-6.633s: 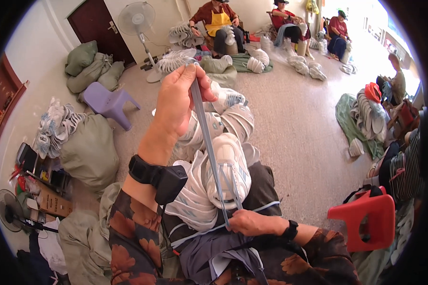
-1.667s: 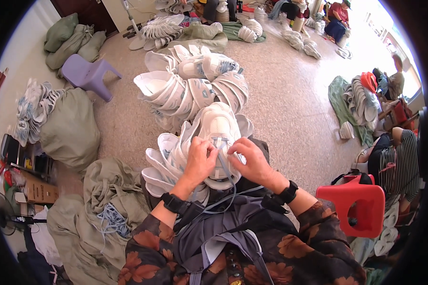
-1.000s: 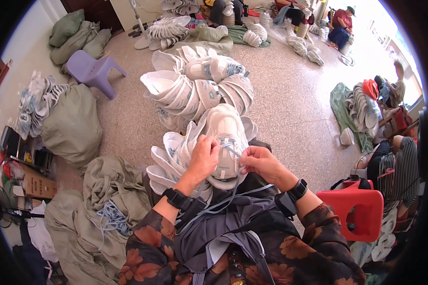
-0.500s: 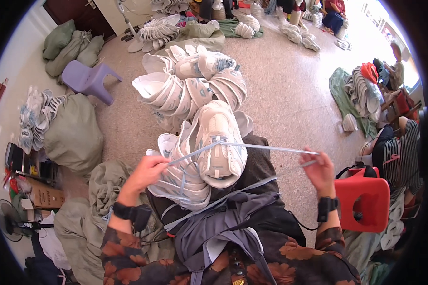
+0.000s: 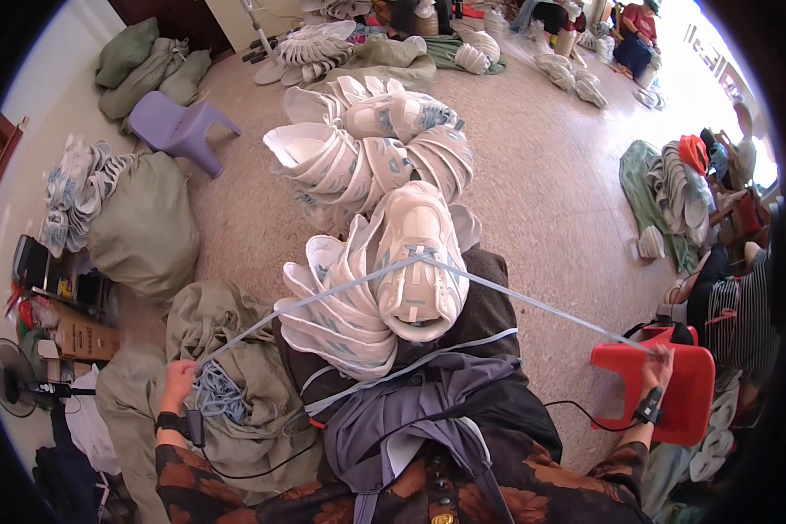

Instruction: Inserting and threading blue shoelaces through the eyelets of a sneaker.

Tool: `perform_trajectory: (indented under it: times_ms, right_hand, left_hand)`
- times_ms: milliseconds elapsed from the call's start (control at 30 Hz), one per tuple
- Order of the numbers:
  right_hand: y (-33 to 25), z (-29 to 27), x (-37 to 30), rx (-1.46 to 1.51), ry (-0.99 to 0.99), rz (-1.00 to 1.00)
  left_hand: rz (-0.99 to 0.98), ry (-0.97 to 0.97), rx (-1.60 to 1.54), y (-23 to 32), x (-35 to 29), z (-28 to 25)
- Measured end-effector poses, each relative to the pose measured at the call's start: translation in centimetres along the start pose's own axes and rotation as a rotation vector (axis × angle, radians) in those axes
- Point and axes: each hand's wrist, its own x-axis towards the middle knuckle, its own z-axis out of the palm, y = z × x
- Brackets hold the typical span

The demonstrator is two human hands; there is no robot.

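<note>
Head view, first speaker: What lies nearest you, on your lap (image 5: 489, 297)?

Second speaker: Loose laces (image 5: 463, 351) stretch across it. Just beyond, the white sneaker upper (image 5: 422, 281) rests with its toe pointing away from you. You have the pale blue shoelace (image 5: 533, 303) drawn out to both sides from its throat: your left hand (image 5: 180, 382) has its grip closed around one end, and your right hand's grip (image 5: 658, 367) pinches the other.

First speaker: What could go wrong from there?

Second speaker: Pull harder with one arm and the strand could run through, leaving you uneven ends. Your left end sits just beside a tangled lace bundle (image 5: 221, 395), so dropping it there could mix the two. That same side passes over the nested uppers (image 5: 349, 336); lower it and it might snag a collar. A hard tug could tip the upper.

First speaker: What is hard to make out?

Second speaker: Your left fingertips are curled out of sight. I cannot tell whether your right hand touches the red stool (image 5: 692, 402). The eyelets are too small to read. Farther off, the floor stack of uppers (image 5: 371, 170) hides its lower layers, and co-workers' legs (image 5: 410, 19) are cut off by the top edge.
</note>
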Motion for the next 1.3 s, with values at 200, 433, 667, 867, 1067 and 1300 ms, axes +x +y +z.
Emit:
perform_trajectory:
  times_ms: [200, 433, 667, 867, 1067, 1300]
  right_hand:
    - [-6.6, -5.0, -2.1, -0.092, 0.322, -0.122]
    - [0.4, -2.2, 1.4, -0.613, 0.339, 0.291]
    - [27.3, 29.2, -2.0, -1.160, -0.377, 0.450]
    - [37.5, 36.5, -3.5, -1.410, -0.915, -0.022]
    - [38.5, 38.3, -3.0, -1.504, -1.072, -0.254]
    - [38.9, 39.9, -3.0, -1.731, -1.317, -0.489]
  left_hand:
    - [0.154, 0.515, 0.496, -8.2, -2.6, -8.3]
    - [0.263, 0.545, -0.056, 3.1, 4.4, -5.3]
    - [0.139, -0.453, -1.142, 39.3, -4.6, 8.1]
    - [-0.188, -0.664, -1.432, 44.5, -5.6, 17.1]
    - [0.078, -1.135, -1.691, 41.1, -4.2, 18.9]
    - [-0.029, -0.771, -1.508, 42.6, -5.2, 18.3]
